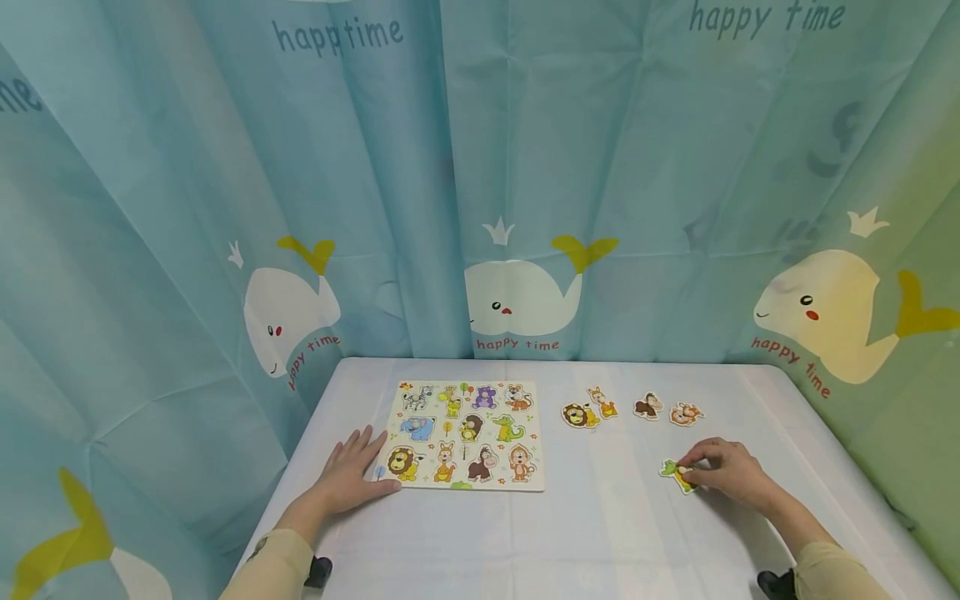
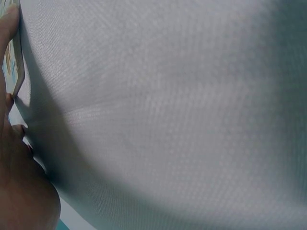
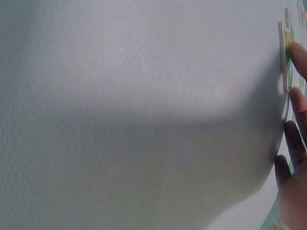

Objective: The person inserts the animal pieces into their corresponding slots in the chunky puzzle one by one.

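A flat puzzle board [image 1: 467, 483] printed with several cartoon animals lies on the left half of the table. My left hand [image 1: 348, 477] rests at its lower left corner, fingers spread along the left edge and thumb at the bottom edge. In the left wrist view, the thumb [image 2: 8, 25] lies against the board's edge. To the right of the board, my right hand [image 1: 723, 471] pinches a green and yellow crocodile puzzle piece [image 1: 670, 469] between thumb and fingers. The piece [image 3: 283, 57] stands on edge, tilted, in the right wrist view, partly covered by a fingertip.
Beyond the right hand lie loose puzzle pieces: a lion [image 1: 578, 415], a kangaroo [image 1: 603, 403] touching it, a brown gorilla [image 1: 647, 406] and an orange animal [image 1: 686, 414]. A white cloth covers the table [image 1: 510, 550]. Blue whale-print curtains [image 1: 525, 167] hang behind it.
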The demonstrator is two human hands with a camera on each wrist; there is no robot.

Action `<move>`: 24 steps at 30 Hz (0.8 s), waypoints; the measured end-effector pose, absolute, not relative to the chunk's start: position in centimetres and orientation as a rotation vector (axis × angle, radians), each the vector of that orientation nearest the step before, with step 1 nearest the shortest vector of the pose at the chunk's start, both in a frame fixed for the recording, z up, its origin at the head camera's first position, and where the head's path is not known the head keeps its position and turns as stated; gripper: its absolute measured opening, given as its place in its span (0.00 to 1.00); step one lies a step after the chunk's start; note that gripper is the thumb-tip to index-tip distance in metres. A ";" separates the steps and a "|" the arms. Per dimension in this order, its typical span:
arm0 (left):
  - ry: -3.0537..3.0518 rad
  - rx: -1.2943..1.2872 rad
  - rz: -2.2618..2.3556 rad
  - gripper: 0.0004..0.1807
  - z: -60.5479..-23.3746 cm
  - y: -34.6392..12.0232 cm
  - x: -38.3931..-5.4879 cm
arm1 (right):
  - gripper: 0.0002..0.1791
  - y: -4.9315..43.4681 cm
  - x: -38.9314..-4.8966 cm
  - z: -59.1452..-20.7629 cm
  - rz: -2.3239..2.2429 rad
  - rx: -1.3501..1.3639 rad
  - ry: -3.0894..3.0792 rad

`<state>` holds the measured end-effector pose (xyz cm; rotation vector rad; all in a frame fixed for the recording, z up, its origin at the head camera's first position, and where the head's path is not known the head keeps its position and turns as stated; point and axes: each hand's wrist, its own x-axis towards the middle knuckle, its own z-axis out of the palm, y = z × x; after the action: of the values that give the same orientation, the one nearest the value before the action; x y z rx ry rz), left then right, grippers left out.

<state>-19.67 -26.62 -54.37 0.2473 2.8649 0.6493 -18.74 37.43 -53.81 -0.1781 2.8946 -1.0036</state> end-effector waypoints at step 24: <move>2.857 0.254 0.672 0.57 -53.9 -26.5 -19.7 | 0.08 34.9 -19.7 -53.4 -1.023 -0.249 3.040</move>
<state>-19.66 -26.47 -53.87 0.2538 2.8566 0.6719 -19.71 34.86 -53.44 -0.2494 3.0400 -1.0235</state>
